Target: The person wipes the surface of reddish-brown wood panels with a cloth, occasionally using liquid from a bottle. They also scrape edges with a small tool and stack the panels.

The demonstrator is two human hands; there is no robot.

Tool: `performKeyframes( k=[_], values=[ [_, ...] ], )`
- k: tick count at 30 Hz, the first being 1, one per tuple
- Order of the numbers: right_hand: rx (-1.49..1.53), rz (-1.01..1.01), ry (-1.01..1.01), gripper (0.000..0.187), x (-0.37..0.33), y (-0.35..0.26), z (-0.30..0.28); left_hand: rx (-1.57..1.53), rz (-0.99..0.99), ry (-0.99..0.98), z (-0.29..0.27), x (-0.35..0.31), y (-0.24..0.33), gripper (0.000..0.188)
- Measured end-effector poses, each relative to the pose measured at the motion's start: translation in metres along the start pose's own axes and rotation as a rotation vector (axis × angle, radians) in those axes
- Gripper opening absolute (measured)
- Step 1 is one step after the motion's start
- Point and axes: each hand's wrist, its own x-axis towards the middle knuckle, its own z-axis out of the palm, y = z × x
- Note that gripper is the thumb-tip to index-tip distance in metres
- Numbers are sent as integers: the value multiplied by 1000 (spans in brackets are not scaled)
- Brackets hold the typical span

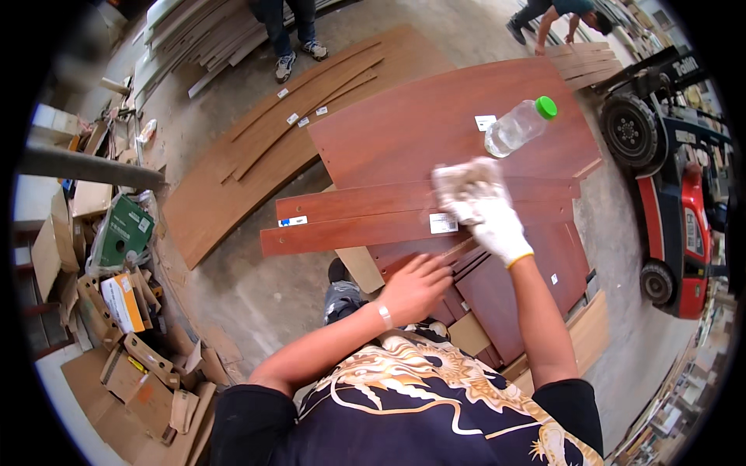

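My right hand (495, 221), in a white knitted glove with a yellow cuff edge, presses a stained whitish rag (454, 182) onto the reddish-brown boards. Under it lie two narrow strips (350, 233) with white labels, beside a wide reddish-brown panel (388, 120). Bare, with a pale band at the wrist, my left hand (417, 289) hovers at the near edge of the strips, fingers stretched out and holding nothing. Whether its fingertips touch a board I cannot tell. A clear bottle with a green cap (517, 128) lies on the wide panel, just beyond the rag.
More dark red panels (536, 287) are stacked close to my body. Brown boards (233, 186) lie at the left, near a standing person's legs (284, 31). Cardboard boxes (148, 388) crowd the left side. A red forklift (691, 233) stands at right; another person (563, 15) bends over planks.
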Motion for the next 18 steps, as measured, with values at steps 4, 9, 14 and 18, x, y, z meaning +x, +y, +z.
performKeyframes(
  k=[4,9,14,18],
  values=[
    [-54,393,92,50,-14,-48,5,173,-285,182,-77,-51,-47,49],
    [201,-17,442,42,25,-225,51,522,-421,-46,-109,-93,-136,107],
    [400,233,296,37,15,-134,53,507,-413,-190,-136,-87,-137,108],
    [175,821,488,47,-58,59,60,459,-380,-265,-137,-57,-132,109]
  ],
)
